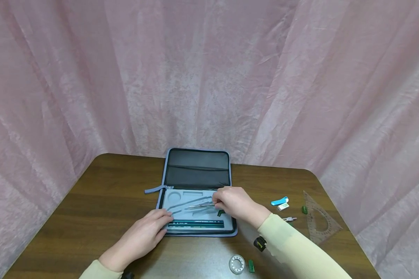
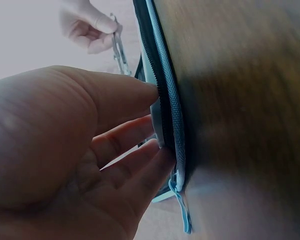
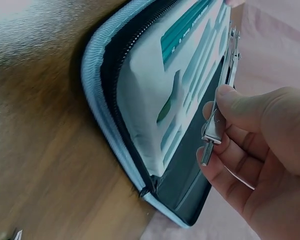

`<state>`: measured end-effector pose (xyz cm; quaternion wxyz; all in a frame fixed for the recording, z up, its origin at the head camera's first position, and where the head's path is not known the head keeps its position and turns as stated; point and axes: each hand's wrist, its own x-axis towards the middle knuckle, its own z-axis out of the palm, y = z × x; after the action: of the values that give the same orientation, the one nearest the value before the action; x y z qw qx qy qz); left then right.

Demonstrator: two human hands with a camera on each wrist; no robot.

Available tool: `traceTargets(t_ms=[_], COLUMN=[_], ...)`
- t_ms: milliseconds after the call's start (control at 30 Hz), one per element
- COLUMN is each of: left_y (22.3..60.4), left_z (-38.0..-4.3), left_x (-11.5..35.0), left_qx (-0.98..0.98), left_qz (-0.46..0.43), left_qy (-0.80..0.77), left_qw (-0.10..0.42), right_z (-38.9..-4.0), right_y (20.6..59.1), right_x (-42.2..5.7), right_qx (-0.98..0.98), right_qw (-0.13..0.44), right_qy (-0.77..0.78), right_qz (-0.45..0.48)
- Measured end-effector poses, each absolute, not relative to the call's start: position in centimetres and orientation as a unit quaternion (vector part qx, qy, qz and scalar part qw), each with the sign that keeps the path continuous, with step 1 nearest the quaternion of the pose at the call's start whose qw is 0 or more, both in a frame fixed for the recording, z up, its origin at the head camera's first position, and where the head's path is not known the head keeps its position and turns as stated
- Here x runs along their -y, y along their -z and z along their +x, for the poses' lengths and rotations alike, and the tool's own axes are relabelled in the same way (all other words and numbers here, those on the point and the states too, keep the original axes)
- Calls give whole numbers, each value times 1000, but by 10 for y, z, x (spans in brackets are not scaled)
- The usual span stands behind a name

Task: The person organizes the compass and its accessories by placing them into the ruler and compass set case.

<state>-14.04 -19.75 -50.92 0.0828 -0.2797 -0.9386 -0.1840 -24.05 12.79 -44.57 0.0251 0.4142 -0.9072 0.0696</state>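
Note:
A zip-up case [image 1: 233,228] with a pale blue edge lies unfolded on the table, its dark lid at the back. Inside sits a white moulded tray [image 1: 174,190] with shaped recesses. Dark green pencils [image 1: 195,224] fill its front slot, and something green [image 1: 220,212] lies in a recess at the right. My right hand [image 1: 232,201] pinches a metal drawing compass [image 3: 217,122] between thumb and fingers, near its knurled top, above the tray. My left hand [image 1: 148,230] rests on the case's front left corner; thumb and fingertips touch the tray edge beside the zip [image 2: 162,85].
On the table's right are a blue piece [image 1: 279,201], a white eraser [image 1: 283,207], a metal-tipped item [image 1: 290,219], a small green item [image 1: 304,209] and a clear set square [image 1: 329,224]. Nearer stand a white ring-shaped item [image 1: 237,264] and a green piece [image 1: 251,266]. Curtains hang behind.

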Motion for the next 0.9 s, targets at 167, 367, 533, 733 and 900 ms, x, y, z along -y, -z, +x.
traceTargets(t_ms=[167, 367, 533, 733, 900], left_y=[508, 509, 509, 509, 508], left_z=[-140, -140, -141, -140, -139], left_x=[199, 198, 198, 198, 198], left_qx=[939, 935, 934, 935, 936], left_qz=[-279, -289, -293, -291, -289], left_qy=[185, 182, 179, 179, 177], left_qw=[84, 97, 98, 94, 94], right_z=[-246, -250, -250, -250, -251], right_y=[448, 451, 453, 455, 458], right_x=[-117, -107, -101, -96, -92], right_qx=[902, 896, 894, 890, 889], right_qw=[21, 22, 15, 3, 6], right_qy=[-68, -68, -70, -81, -73], right_qz=[425, 439, 443, 448, 452])
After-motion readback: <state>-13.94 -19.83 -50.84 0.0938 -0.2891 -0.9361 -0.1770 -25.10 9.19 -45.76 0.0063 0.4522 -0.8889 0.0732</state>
